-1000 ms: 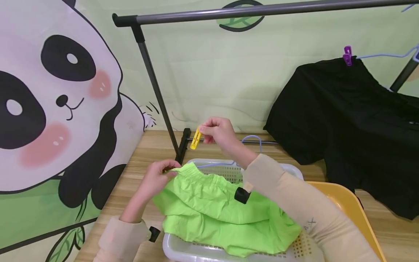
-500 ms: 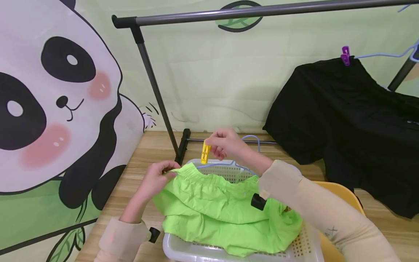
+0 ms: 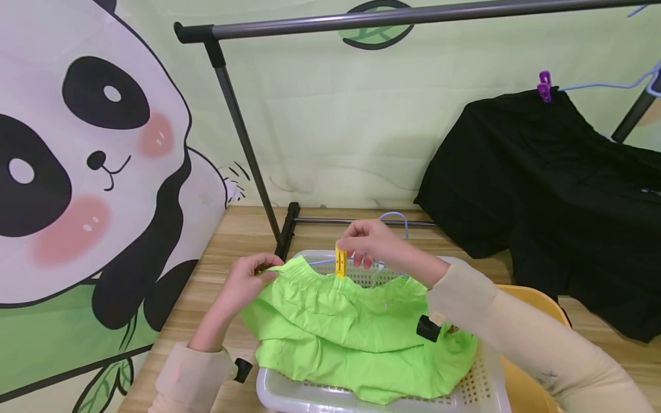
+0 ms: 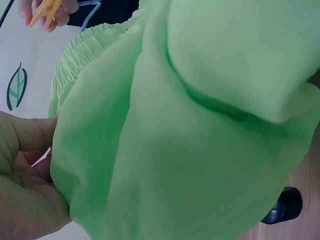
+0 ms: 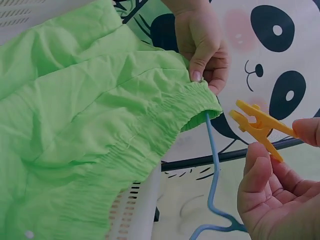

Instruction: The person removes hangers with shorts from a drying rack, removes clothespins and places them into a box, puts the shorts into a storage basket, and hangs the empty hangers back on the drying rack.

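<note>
Bright green shorts [image 3: 351, 327] with a gathered elastic waistband lie over a white basket [image 3: 268, 390]. My left hand [image 3: 250, 281] pinches the left corner of the waistband between thumb and fingers. A blue hanger [image 5: 212, 170] runs into the waist opening in the right wrist view, its hook rising behind the shorts. Between thumb and fingers my right hand [image 3: 374, 244] pinches a yellow clothespin [image 3: 341, 261], just above the waistband's middle. The clothespin's jaws are spread in the right wrist view, apart from the fabric and pointing toward the corner my left hand holds.
A dark metal clothes rack [image 3: 330, 24] spans the table. Black shorts [image 3: 521, 189] hang at the right from another blue hanger, with a purple clothespin [image 3: 544, 86] on the waist. A yellow basin [image 3: 532, 355] stands beside the basket on the wooden table [image 3: 222, 241].
My right hand has moved down and a little right, bringing the yellow clothespin from above the basket to the waistband's height. My left hand stays at the waistband corner.
</note>
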Action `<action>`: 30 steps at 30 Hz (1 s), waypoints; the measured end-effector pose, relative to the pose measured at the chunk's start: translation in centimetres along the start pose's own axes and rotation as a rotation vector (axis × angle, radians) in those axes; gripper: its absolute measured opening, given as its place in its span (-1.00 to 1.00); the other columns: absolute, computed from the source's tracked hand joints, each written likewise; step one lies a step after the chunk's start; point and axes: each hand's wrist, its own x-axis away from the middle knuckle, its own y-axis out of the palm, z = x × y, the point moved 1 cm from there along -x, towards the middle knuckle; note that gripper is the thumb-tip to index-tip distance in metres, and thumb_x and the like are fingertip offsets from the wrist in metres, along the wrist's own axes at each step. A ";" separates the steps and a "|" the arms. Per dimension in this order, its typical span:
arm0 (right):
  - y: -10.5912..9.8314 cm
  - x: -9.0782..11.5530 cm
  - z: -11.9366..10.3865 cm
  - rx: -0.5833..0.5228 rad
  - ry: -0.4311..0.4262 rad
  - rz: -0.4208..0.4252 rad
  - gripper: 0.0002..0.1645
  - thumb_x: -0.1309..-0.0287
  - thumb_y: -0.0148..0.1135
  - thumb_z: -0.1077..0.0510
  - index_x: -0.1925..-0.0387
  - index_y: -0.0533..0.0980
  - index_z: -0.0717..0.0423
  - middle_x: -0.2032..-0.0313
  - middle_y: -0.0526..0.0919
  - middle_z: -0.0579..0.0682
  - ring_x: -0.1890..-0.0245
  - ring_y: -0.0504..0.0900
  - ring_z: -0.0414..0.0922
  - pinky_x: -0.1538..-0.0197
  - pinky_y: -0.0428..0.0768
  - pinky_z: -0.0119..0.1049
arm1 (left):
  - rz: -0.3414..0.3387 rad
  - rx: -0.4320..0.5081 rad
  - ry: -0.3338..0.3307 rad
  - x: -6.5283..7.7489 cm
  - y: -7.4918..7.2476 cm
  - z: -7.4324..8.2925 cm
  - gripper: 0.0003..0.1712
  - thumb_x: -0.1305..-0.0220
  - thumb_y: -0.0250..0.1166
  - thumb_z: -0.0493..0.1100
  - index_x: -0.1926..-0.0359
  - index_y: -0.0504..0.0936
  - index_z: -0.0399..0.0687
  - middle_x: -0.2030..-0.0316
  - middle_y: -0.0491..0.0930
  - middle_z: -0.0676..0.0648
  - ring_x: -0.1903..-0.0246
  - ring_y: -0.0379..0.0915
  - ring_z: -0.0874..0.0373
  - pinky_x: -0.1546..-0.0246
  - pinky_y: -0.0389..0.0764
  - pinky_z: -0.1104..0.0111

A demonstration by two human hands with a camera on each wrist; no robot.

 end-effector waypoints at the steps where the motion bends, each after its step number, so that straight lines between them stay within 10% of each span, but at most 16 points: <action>1: -0.1 0.2 0.2 0.023 0.003 -0.007 -0.80 -0.05 0.16 0.13 0.36 0.42 0.19 0.52 0.52 -0.04 0.63 0.48 -0.15 0.58 0.45 -0.39 | -0.001 0.000 -0.001 0.0 0.0 0.0 -0.80 -0.05 0.16 -0.44 0.27 0.58 -0.20 0.29 0.61 -0.13 0.33 0.41 0.12 0.30 0.44 0.35; 30: -5.1 5.1 4.5 0.127 0.026 -0.045 -0.70 -0.06 0.17 0.13 0.30 0.43 0.34 0.53 0.54 -0.05 0.58 0.51 -0.17 0.46 0.53 -0.30 | -0.023 -0.004 -0.033 -0.1 0.2 -0.7 -0.79 -0.08 0.14 -0.43 0.23 0.57 -0.21 0.26 0.58 -0.15 0.31 0.39 0.11 0.29 0.42 0.34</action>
